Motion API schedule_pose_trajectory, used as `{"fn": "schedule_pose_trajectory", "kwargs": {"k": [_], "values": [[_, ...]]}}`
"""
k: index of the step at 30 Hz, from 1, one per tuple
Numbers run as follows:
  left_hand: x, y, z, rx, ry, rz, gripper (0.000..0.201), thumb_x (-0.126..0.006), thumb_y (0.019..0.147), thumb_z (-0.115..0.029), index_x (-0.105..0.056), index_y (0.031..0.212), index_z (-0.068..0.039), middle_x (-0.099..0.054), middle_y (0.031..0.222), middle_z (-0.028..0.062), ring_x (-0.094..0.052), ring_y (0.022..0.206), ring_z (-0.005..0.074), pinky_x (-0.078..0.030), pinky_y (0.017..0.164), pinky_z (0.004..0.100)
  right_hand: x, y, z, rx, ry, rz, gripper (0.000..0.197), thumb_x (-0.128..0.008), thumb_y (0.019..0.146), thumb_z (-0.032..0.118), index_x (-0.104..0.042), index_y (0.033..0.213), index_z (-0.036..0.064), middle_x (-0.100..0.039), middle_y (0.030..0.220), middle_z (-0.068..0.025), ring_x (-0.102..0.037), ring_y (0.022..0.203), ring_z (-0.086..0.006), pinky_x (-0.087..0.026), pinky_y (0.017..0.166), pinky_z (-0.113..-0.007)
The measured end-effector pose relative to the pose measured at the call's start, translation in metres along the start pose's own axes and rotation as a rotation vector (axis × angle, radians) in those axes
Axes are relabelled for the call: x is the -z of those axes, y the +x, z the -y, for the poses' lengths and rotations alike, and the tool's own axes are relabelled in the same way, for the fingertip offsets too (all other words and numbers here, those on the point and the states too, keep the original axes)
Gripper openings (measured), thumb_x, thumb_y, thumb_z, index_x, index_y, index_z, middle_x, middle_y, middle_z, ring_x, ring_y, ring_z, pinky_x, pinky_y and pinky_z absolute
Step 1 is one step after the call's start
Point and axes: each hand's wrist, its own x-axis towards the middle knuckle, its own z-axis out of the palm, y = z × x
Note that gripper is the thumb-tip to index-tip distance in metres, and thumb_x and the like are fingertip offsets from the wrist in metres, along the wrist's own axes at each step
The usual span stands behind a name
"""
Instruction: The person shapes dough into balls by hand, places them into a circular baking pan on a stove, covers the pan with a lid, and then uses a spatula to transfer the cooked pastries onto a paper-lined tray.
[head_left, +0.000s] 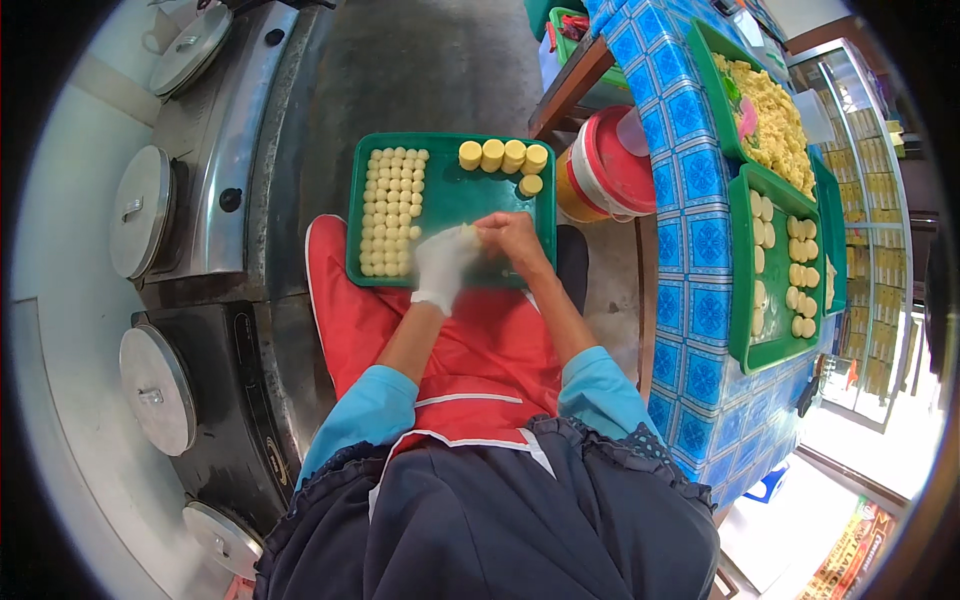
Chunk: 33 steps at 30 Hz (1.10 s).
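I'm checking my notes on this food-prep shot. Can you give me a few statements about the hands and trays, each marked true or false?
1. The left hand wears a white glove. True.
2. The right hand is gloved too. False: it is bare.
3. Both hands meet over the green tray on the lap. True.
4. The small pale pieces lie in rows on the tray's right side. False: they are on its left side.
5. The larger yellow rounds sit near the tray's far edge. True.

Grey concrete floor (430, 70); steel stove counter (215, 180) left; blue-tiled table (690, 200) right; glass display cabinet (870, 200) far right, daylight.
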Motion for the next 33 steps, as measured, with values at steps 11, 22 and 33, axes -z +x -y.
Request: {"fn": "schedule_pose_trajectory", "kwargs": {"k": [11,22,33], "values": [[0.023,-0.016,-0.022,-0.258,0.162,0.124,0.023,-0.063,0.091,-0.010,-0.062,0.110,0.002,-0.066,0.105,0.0103,-0.065,0.094,0.0180,-0.056,0.081,0.0356,-0.037,-0.033,0.030,0.627,-0.404,-0.194,0.017,-0.066,0.079,0.006,-0.074,0.093,0.0014,-0.066,0.080,-0.0094,-0.063,0.071,-0.0185,-0.050,0.063,-0.031],[0.002,-0.040,-0.042,-0.077,0.035,0.057,0.018,-0.063,0.091,-0.012,-0.064,0.106,-0.002,-0.067,0.102,0.0081,-0.066,0.092,0.0201,-0.054,0.081,0.0349,-0.048,-0.053,0.023,0.136,0.352,-0.214,0.011,-0.074,0.082,0.005,-0.070,0.089,-0.0024,-0.064,0.072,-0.0025,-0.058,0.060,-0.0108,-0.041,0.047,-0.024],[0.002,-0.052,-0.042,-0.118,-0.059,0.021,0.018,-0.063,0.091,-0.005,-0.058,0.108,-0.001,-0.066,0.104,0.0135,-0.067,0.094,0.0234,-0.055,0.079,0.0356,-0.053,-0.103,0.045,0.959,-0.622,-0.449,0.018,-0.073,0.078,0.004,-0.072,0.096,0.0023,-0.063,0.104,-0.0108,-0.059,0.086,-0.0234,-0.047,0.072,-0.032]]}}
